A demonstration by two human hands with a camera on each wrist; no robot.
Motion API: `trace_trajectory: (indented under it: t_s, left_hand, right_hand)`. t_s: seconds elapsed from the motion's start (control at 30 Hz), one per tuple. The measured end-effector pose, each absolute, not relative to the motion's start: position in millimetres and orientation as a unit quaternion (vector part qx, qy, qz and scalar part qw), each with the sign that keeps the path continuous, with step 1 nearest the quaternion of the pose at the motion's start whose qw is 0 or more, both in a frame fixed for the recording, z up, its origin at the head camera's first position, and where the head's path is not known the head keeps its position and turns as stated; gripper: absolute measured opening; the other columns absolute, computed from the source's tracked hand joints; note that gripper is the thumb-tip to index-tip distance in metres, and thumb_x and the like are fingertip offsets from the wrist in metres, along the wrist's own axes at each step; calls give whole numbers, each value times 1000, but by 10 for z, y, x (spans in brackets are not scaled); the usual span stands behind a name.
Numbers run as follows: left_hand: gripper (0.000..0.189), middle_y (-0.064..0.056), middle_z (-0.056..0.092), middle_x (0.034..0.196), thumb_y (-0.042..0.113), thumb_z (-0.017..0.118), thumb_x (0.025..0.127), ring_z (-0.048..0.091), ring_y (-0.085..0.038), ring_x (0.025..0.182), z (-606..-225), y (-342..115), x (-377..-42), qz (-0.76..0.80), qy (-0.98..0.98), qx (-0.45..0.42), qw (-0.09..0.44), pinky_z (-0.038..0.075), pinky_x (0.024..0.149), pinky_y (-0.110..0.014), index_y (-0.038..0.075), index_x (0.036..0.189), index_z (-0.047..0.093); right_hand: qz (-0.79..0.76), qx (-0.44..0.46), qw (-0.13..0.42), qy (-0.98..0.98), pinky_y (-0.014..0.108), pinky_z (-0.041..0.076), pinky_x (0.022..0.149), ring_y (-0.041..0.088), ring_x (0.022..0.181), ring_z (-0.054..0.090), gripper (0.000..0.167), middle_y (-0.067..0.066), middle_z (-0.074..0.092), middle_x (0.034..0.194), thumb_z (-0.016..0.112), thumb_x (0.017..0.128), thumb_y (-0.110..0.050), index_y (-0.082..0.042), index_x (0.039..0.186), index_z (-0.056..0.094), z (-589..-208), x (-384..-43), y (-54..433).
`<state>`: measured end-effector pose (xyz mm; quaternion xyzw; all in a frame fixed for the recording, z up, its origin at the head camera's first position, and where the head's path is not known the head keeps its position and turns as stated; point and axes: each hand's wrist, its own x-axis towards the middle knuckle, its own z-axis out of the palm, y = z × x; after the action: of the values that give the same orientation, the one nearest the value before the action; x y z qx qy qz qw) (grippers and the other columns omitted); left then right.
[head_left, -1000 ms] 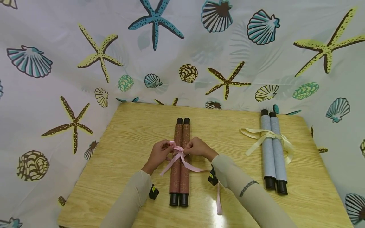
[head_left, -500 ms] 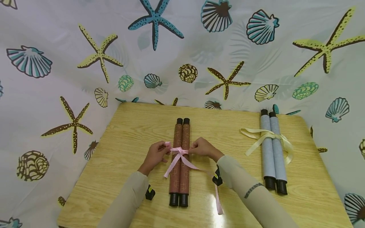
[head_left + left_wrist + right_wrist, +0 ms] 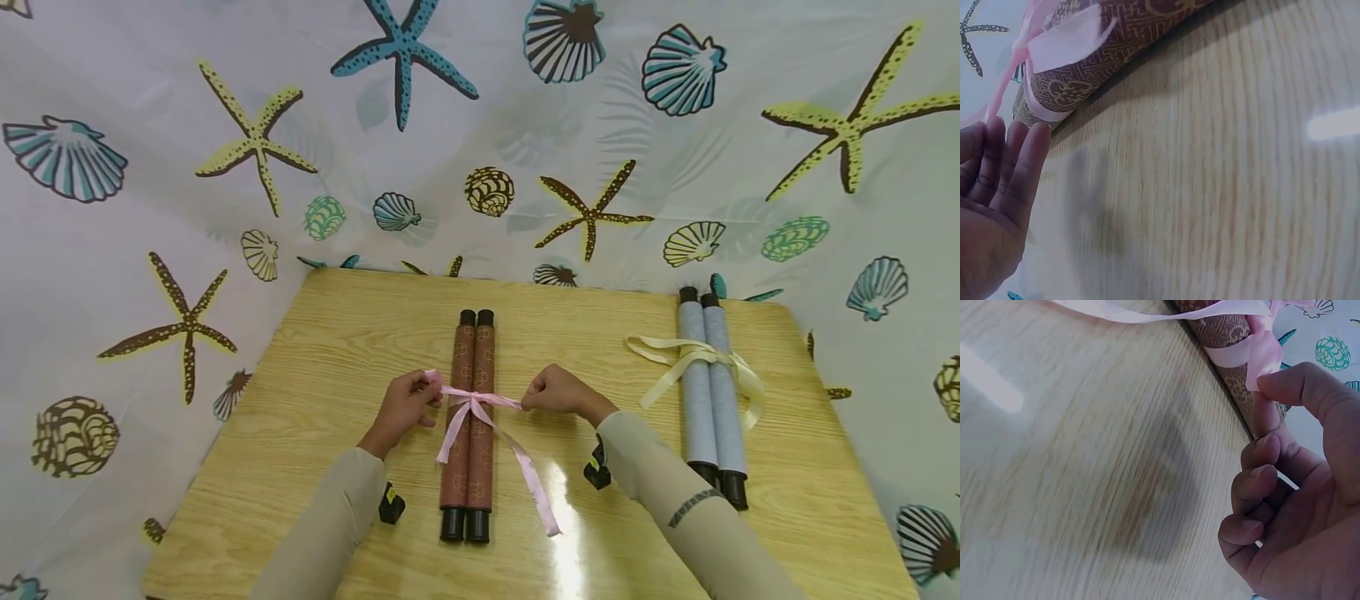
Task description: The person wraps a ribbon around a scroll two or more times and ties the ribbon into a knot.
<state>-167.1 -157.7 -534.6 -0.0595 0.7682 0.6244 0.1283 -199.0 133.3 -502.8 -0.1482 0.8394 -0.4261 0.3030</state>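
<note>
Two brown patterned scrolls (image 3: 480, 467) with black end knobs lie side by side, a pink ribbon (image 3: 472, 400) knotted round their middle. My left hand (image 3: 405, 408) pinches one part of the ribbon just left of the scrolls. On the other side my right hand (image 3: 558, 390) pinches another part, and the ribbon stretches nearly straight between both hands. Two loose tails hang from the knot, the longer one reaching right onto the table. In the right wrist view, thumb and index finger grip the pink ribbon (image 3: 1264, 359). The left wrist view shows the left thumb and fingers (image 3: 1007, 162) at the ribbon.
Two light blue scrolls (image 3: 697, 408) tied with a cream ribbon (image 3: 693, 354) lie at the right of the wooden table (image 3: 360, 325). A cloth (image 3: 450, 142) printed with starfish and shells hangs behind and at the sides. Black wrist cameras sit under both sleeves.
My right hand has moved right, away from the knot, drawing the ribbon out; my left hand has shifted slightly left. The knot looks tighter, and the long right tail has swung inward.
</note>
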Motion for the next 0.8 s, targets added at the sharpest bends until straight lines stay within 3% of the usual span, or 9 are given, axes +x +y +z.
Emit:
trace_trajectory:
  t_s: [0.33, 0.6, 0.8]
  left_hand:
    - [22, -11, 68, 90, 11, 56, 102, 69, -15, 78, -5392, -1573, -1696, 643, 747, -98, 138, 59, 55, -32, -5, 114, 64]
    - [22, -19, 69, 95, 10, 56, 102, 69, -22, 84, -5412, -1555, -1654, 635, 749, -128, 139, 60, 56, -34, -7, 115, 64]
    - [19, -16, 69, 90, 6, 56, 101, 66, -17, 78, -5412, -1526, -1644, 644, 738, -149, 134, 58, 52, -31, -8, 111, 64]
  right_hand:
    - [-408, -174, 307, 842, 26, 36, 60, 9, 48, 18, 49, -9, 26, 48, 64, 90, -9, -18, 51, 35, -5005, -1967, 1498]
    - [-365, -210, 283, 862, 25, 33, 58, 9, 49, 16, 50, -9, 22, 50, 65, 89, -9, -18, 53, 32, -4985, -1956, 1559]
    - [-364, -226, 283, 858, 25, 32, 57, 9, 49, 17, 47, -10, 24, 49, 64, 88, -7, -18, 53, 34, -4964, -1944, 1595]
